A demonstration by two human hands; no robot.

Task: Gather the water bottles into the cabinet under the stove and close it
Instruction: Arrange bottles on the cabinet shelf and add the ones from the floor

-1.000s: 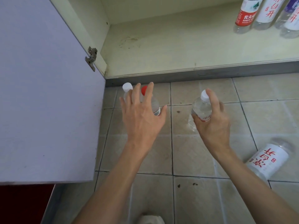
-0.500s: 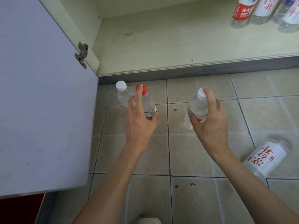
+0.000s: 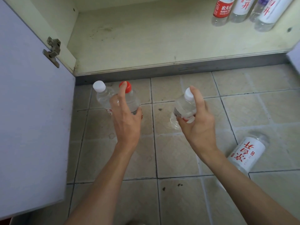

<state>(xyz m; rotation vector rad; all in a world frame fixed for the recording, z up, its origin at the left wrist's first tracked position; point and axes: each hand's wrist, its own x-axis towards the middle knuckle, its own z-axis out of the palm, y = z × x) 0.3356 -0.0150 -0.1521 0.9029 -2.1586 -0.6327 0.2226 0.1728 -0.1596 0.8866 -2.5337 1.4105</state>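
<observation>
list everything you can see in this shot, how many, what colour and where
stored bottles: four, clear; one red label, two white, one purplish; back right of the cabinet
paired bottles: two, clear; one white cap, one red cap; held over the tiles, left of centre
single bottle: one, clear, white cap; held over the tiles, centre
floor bottle: one, white label with red print; lying on the tiles, right
cabinet: one, cream inside; open, ahead
door: one, pale lilac; swung open, left
hinge: one, metal; on the door
floor: beige tiles
left hand: grips the paired bottles
right hand: grips the single bottle
</observation>
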